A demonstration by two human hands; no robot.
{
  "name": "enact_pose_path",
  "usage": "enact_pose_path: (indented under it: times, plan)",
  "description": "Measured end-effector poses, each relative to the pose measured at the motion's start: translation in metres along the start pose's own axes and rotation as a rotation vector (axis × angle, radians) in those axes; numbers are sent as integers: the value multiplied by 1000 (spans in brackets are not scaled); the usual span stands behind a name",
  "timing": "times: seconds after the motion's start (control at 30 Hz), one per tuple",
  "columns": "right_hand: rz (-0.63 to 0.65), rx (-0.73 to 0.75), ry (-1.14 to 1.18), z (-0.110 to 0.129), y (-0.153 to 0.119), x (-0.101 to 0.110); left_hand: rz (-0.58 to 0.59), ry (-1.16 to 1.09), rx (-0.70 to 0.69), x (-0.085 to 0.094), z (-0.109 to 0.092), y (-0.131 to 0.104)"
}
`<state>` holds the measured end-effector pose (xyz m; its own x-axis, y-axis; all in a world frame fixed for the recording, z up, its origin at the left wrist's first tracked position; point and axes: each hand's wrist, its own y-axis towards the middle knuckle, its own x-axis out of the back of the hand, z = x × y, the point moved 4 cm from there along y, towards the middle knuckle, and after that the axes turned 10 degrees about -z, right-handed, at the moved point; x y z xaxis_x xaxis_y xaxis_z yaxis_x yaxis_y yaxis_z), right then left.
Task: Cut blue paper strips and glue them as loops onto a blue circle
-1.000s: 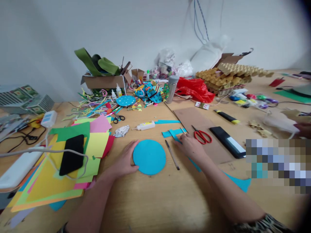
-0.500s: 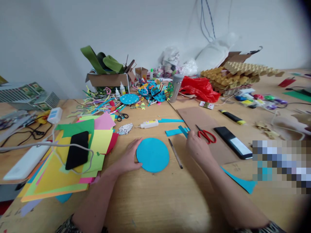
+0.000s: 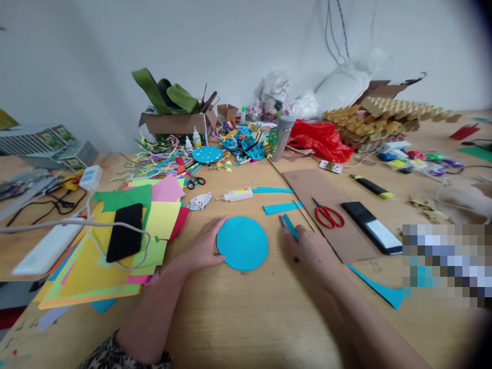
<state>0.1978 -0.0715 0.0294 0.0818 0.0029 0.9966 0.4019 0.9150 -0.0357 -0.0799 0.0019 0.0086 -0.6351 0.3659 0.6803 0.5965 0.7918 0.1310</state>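
Note:
A round blue disc [image 3: 243, 243] lies flat on the table, with a small dark dot near its middle. My left hand [image 3: 205, 244] curves round its left edge, thumb below and fingers above, gripping it. To the right of the disc, my right hand [image 3: 307, 246] is closed round a short blue paper strip [image 3: 290, 228]. A slim dark pen-like stick also seems to be in this hand, mostly hidden by the fingers. Behind lie another blue strip [image 3: 280, 207], some thin blue strips [image 3: 272, 189] and a white glue bottle [image 3: 237, 195].
Right of my right hand, red-handled scissors [image 3: 329, 216] and a black phone [image 3: 371, 227] rest on brown cardboard [image 3: 313, 184]. Coloured paper sheets [image 3: 92, 271] with another phone [image 3: 125, 233] spread at left. A steel flask [image 3: 282, 138] and a red plastic bag [image 3: 321, 141] stand behind.
My right hand has drawn back toward me and slightly left with the blue strip. The slim stick has left its place on the table. My left hand stays at the disc.

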Motion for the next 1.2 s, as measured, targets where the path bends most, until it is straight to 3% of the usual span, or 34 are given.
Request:
enact_pose_path:
  times: [0.1,0.2,0.3,0.43,0.6,0.7,0.9,1.2]
  plan:
    - [-33,-59,-41,-15,10,16,-10,-7,-22,-2,3,0]
    - [-67,43,121,-10,19,38,-19,-42,-23,0,3,0]
    - [83,183,452,17,26,57,-34,-135,10,3,4,0]
    - [202,351,541,62,33,73,-190,-357,72,9,11,4]
    - [292,553,449,109,31,70,-523,-621,232,19,19,6]
    - [339,629,328,124,26,63,-607,-656,296,22,17,6]
    - [357,768,177,138,24,48,-566,-668,295,19,14,7]
    - [232,723,113,145,26,38,-536,-509,327,14,21,8]
